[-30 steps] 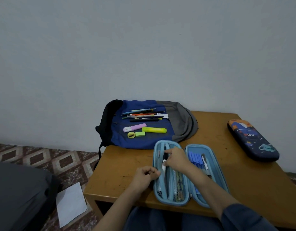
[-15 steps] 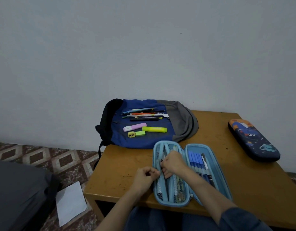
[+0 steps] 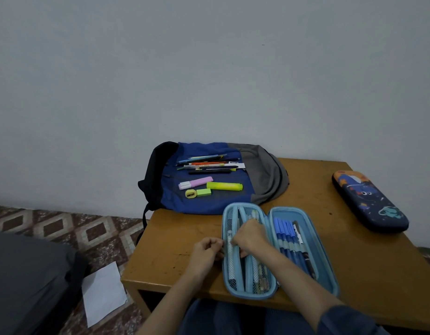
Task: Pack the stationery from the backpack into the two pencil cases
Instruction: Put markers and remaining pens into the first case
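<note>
The open light-blue pencil case (image 3: 316,238) lies at the near edge of the table (image 3: 165,250). The left hand (image 3: 207,249) pinches the case's left rim with curled fingers. The right hand (image 3: 251,234) reaches into the left half, fingers curled down, tips at a white pen (image 3: 230,259) in the mesh pocket; whether it grips the pen cannot be told. Blue pens (image 3: 285,234) fill the right half. Behind, more pens (image 3: 209,165), two highlighters (image 3: 224,186), a sharpener (image 3: 191,194) and an eraser (image 3: 204,192) lie on the flat backpack (image 3: 209,204). The dark pencil case (image 3: 370,201) lies closed, well to the right.
</note>
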